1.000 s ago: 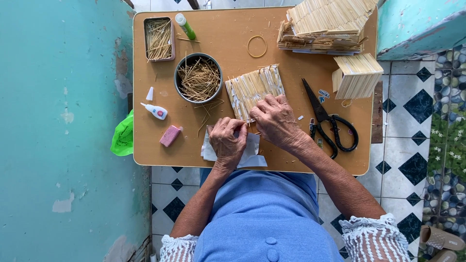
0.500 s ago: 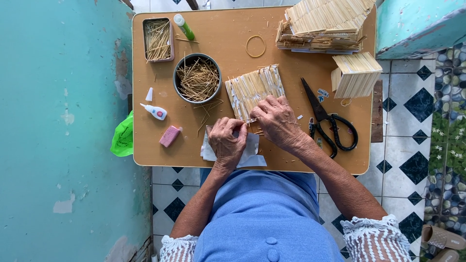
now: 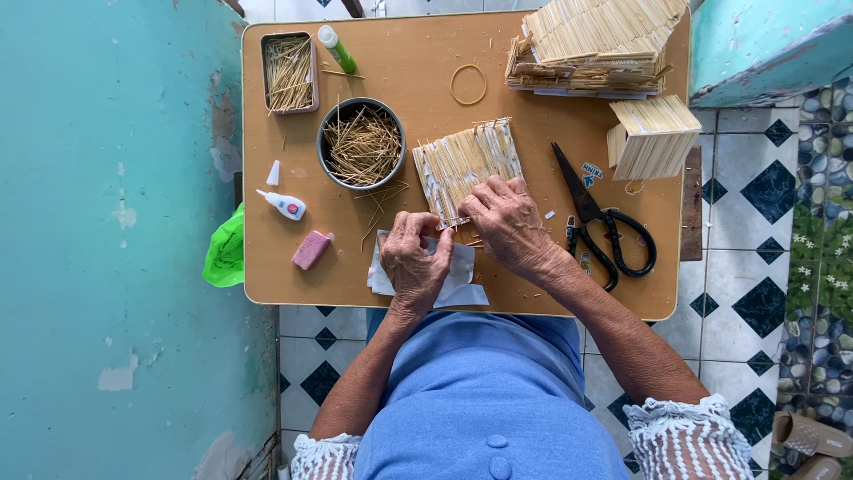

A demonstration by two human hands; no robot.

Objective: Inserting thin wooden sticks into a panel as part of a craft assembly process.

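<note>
A flat panel of thin wooden sticks [image 3: 466, 163] lies in the middle of the brown table [image 3: 409, 62]. My right hand [image 3: 508, 222] presses on the panel's near edge with its fingers curled. My left hand [image 3: 415, 252] sits just left of it, fingertips pinched at the panel's near corner, resting on a white paper sheet [image 3: 464, 274]. Whether a stick is pinched between the fingers cannot be made out.
A round tin of loose sticks [image 3: 362, 142], a rectangular tray of sticks [image 3: 290, 71], a green-capped glue tube [image 3: 338, 48], a small glue bottle [image 3: 284, 204], a pink eraser [image 3: 311, 249], a rubber band [image 3: 468, 84], black scissors [image 3: 604, 227], and stick-built house pieces [image 3: 595, 44], [image 3: 653, 138] stand around.
My left hand has shifted slightly up toward the panel's corner. My right hand has hardly moved.
</note>
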